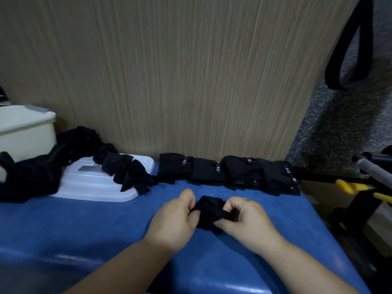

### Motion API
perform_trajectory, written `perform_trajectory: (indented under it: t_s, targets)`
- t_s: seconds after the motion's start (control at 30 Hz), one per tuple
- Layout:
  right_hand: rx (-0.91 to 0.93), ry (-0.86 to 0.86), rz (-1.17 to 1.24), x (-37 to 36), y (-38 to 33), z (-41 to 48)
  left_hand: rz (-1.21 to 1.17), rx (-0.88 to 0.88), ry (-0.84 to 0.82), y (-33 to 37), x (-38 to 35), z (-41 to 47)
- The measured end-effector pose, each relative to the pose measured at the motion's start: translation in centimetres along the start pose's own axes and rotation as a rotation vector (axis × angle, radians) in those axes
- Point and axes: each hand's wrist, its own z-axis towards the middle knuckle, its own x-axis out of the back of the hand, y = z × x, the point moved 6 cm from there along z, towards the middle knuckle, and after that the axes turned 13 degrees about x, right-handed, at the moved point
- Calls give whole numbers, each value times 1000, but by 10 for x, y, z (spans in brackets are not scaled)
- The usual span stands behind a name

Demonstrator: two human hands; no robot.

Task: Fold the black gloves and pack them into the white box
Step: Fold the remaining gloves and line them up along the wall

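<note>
Well, out at my ten o'clock the white box (25, 132) stands at the far left edge of the blue table (84, 225), and from this angle I cannot see into it. A heap of unfolded black gloves (42, 170) slumps against its front and trails toward eleven o'clock, over the far corner of the lid (99, 183) that lies flat on the table just beside the box. Right in front of me, my left hand (176, 221) pinches the left end of a single black glove (209, 211), fingers curled in on the cloth. The glove is bunched between both hands, on the table or just above it; I cannot tell which. My right hand (246, 219) has fingers and thumb curled round the other end, so both hands are clamped on the same piece. From twelve round to two o'clock, four folded gloves (229, 172) sit side by side against the wood panel (191, 81), small labels facing up. I judge I am mid-fold on this one, with packing not yet begun and a fair heap to go. The next move calls for smoothing the bunched cloth flat and doubling it over neatly, without letting either end slip, so it matches the row behind.
</note>
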Motion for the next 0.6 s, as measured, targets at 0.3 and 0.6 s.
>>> perform_trajectory:
  t_s: [0.3,0.6]
  targets:
    - [-101,81,-284,14,-3,-1,68,-36,-44,6,-10,-6]
    - [-152,3,304,-8,7,1,77,-51,-99,6,-16,-4]
